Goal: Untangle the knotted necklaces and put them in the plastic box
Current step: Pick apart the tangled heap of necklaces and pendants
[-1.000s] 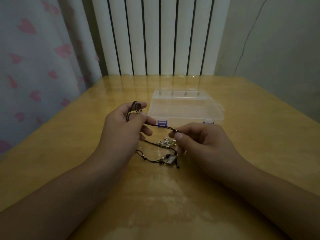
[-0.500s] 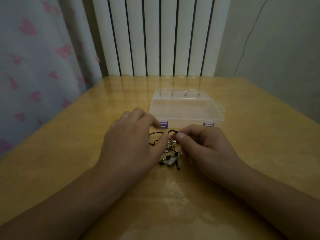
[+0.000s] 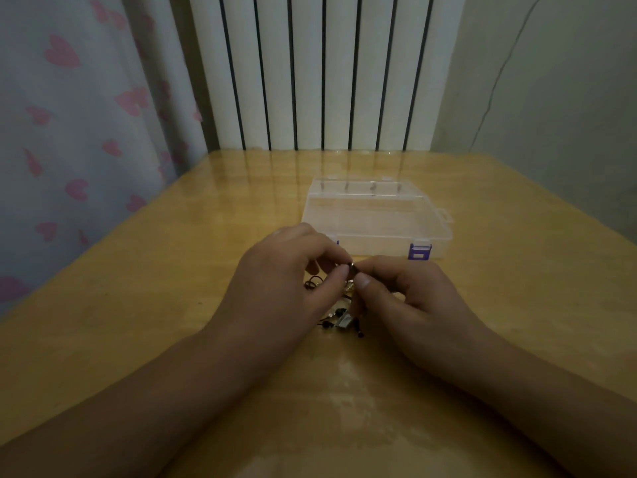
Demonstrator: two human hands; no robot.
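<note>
Hands [image 3: 351,270] closer — necklaces [image 3: 339,313] pinched

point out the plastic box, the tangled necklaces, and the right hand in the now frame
plastic box [image 3: 375,219]: head view, on its clear closed lid.
tangled necklaces [image 3: 344,320]: head view, on the pale pendant lying on the table between the wrists.
right hand [image 3: 413,298]: head view, on the back of the hand.

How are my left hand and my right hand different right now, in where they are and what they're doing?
The left hand shows its back, while the right hand shows its thumb side. The left hand covers the left purple latch of the plastic box; the right hand lies nearer than the visible right latch. Both pinch the same small piece of the tangled necklaces above the table.
</note>
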